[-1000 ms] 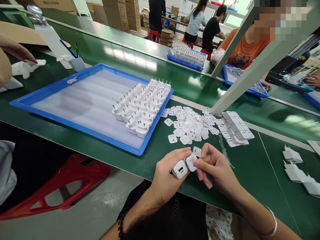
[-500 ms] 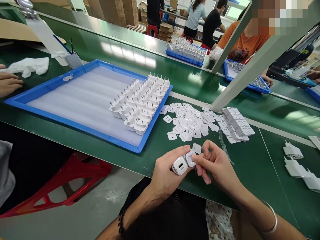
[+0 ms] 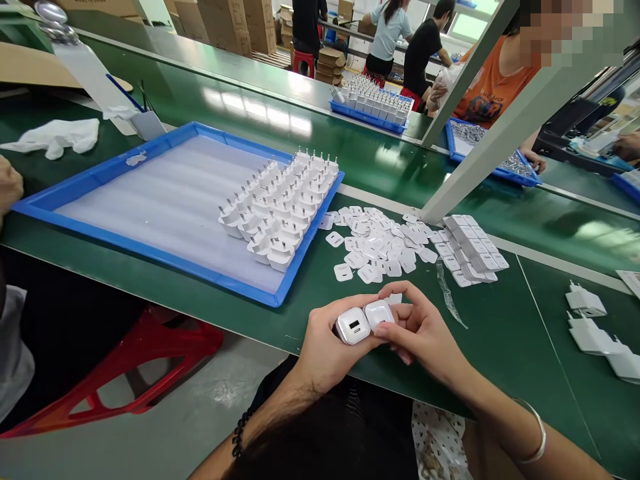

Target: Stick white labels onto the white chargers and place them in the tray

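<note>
Clasping two chargers [image 3: 353, 326], the left hand [image 3: 325, 340] stays clamped — the right hand [image 3: 425, 333] now grips one's side too.

On my feed, the tray [image 3: 284, 290] lies on the counter [image 3: 505, 333] at left, with plugs [image 3: 283, 207] massed inside its right end. Right of it I see a heap of plates [image 3: 375, 243], then stacked pieces [image 3: 473, 250]; three adapters [image 3: 590, 337] lie farther right. Before the heap, my left fingers [image 3: 331, 315] hold two adapters [image 3: 354, 325] side by side. Behind stands a second tray [image 3: 370, 121].
</note>
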`<control>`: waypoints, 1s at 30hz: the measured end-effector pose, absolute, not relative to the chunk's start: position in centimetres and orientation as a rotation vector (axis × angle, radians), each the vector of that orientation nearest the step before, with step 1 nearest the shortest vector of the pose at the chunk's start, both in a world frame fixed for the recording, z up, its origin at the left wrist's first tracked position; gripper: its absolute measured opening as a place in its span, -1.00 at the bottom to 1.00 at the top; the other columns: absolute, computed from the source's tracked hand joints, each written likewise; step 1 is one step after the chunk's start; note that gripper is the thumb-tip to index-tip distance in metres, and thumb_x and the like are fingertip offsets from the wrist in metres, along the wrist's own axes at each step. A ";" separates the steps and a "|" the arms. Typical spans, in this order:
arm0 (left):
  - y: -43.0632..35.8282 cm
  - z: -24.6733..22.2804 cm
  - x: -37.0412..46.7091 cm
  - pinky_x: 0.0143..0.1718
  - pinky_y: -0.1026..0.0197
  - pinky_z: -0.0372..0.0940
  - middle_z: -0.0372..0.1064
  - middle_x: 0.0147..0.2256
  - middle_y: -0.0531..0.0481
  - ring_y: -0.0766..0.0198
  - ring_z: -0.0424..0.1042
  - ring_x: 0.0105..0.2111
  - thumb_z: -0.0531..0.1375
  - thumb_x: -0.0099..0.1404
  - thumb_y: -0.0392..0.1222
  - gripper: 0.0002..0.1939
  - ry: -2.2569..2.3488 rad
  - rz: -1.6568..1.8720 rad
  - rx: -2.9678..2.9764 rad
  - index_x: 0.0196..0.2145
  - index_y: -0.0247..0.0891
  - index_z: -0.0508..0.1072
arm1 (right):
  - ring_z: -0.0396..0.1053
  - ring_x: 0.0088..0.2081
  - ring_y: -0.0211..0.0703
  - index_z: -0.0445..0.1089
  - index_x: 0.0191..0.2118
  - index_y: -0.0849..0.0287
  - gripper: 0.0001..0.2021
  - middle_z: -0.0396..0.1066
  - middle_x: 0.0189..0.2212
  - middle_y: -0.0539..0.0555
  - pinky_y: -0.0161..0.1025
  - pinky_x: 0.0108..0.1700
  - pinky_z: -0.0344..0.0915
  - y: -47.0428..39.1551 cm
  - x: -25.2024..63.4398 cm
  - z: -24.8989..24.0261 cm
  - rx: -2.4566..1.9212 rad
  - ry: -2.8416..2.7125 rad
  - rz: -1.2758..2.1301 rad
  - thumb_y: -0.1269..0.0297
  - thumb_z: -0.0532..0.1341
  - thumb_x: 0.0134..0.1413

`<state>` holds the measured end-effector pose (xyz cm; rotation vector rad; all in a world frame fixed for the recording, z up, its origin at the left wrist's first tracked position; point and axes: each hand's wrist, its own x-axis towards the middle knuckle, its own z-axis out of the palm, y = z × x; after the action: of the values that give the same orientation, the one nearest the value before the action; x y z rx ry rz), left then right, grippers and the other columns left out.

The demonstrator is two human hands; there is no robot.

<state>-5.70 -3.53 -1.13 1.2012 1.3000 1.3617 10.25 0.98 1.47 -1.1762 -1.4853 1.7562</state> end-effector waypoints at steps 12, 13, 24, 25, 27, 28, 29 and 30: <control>-3.8 -1.4 -6.0 -0.15 0.20 0.49 0.60 -0.14 -0.08 0.12 0.59 -0.21 0.39 0.07 -0.33 -0.65 1.110 1.416 1.516 -0.13 -0.23 0.58 | -0.01 -0.82 -0.39 0.24 -0.13 0.10 -0.70 0.25 -0.79 -0.19 -0.45 -0.75 -0.11 2.4 11.0 1.3 -1.085 -1.589 1.890 -0.02 0.16 0.23; -3.8 -1.3 -6.1 -0.12 0.19 0.49 0.59 -0.13 -0.09 0.11 0.59 -0.18 0.40 0.05 -0.34 -0.63 1.124 1.429 1.490 -0.13 -0.24 0.58 | 0.03 -0.81 -0.36 0.25 -0.08 0.11 -0.69 0.28 -0.76 -0.18 -0.42 -0.73 -0.06 3.0 11.4 1.4 -1.099 -1.640 1.831 -0.01 0.14 0.24; -3.7 -1.4 -5.5 0.04 0.14 0.43 0.54 -0.04 -0.10 0.10 0.52 -0.02 0.39 0.08 -0.33 -0.63 1.339 1.509 1.311 -0.11 -0.25 0.56 | 0.16 -0.53 -0.23 0.44 -0.40 0.16 -0.83 0.22 -0.61 -0.09 -0.27 -0.48 0.04 6.3 13.0 -0.3 -1.558 -2.085 1.142 0.20 0.37 -0.08; -3.7 -1.5 -5.5 0.04 0.15 0.42 0.54 -0.04 -0.10 0.10 0.52 -0.03 0.39 0.08 -0.33 -0.63 1.345 1.503 1.313 -0.11 -0.26 0.56 | 0.14 -0.56 -0.24 0.45 -0.43 0.16 -0.86 0.20 -0.65 -0.09 -0.27 -0.49 0.03 6.2 12.8 -0.2 -1.538 -2.090 1.173 0.20 0.33 -0.04; -3.7 -1.5 -5.5 0.02 0.16 0.43 0.55 -0.05 -0.09 0.11 0.52 -0.04 0.39 0.07 -0.33 -0.63 1.361 1.499 1.303 -0.11 -0.25 0.56 | 0.11 -0.61 -0.25 0.51 -0.37 0.17 -0.83 0.17 -0.71 -0.11 -0.27 -0.50 0.05 5.9 12.8 0.2 -1.489 -2.068 1.244 0.19 0.24 0.06; -3.7 -1.5 -5.5 0.01 0.16 0.43 0.55 -0.05 -0.09 0.11 0.52 -0.04 0.39 0.07 -0.32 -0.62 1.366 1.496 1.297 -0.11 -0.25 0.56 | 0.12 -0.63 -0.26 0.53 -0.30 0.17 -0.79 0.18 -0.72 -0.11 -0.27 -0.51 0.08 5.9 12.9 0.5 -1.454 -2.022 1.296 0.19 0.21 0.11; -3.6 -1.6 -5.5 0.01 0.16 0.43 0.55 -0.05 -0.09 0.11 0.52 -0.04 0.40 0.07 -0.32 -0.62 1.369 1.492 1.293 -0.11 -0.25 0.56 | 0.15 -0.63 -0.26 0.54 -0.24 0.19 -0.76 0.23 -0.72 -0.09 -0.27 -0.50 0.13 5.8 13.0 0.8 -1.408 -1.956 1.364 0.19 0.18 0.14; -3.6 -1.6 -5.5 0.01 0.16 0.43 0.55 -0.05 -0.09 0.11 0.52 -0.04 0.40 0.06 -0.32 -0.61 1.370 1.486 1.292 -0.10 -0.24 0.56 | 0.22 -0.61 -0.25 0.54 -0.20 0.20 -0.76 0.31 -0.68 -0.05 -0.27 -0.47 0.19 5.8 13.2 1.2 -1.351 -1.879 1.442 0.20 0.17 0.16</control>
<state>-5.52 -3.64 -1.59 1.2924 1.3704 1.4858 13.17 5.77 1.19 -1.3513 -1.8787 1.4419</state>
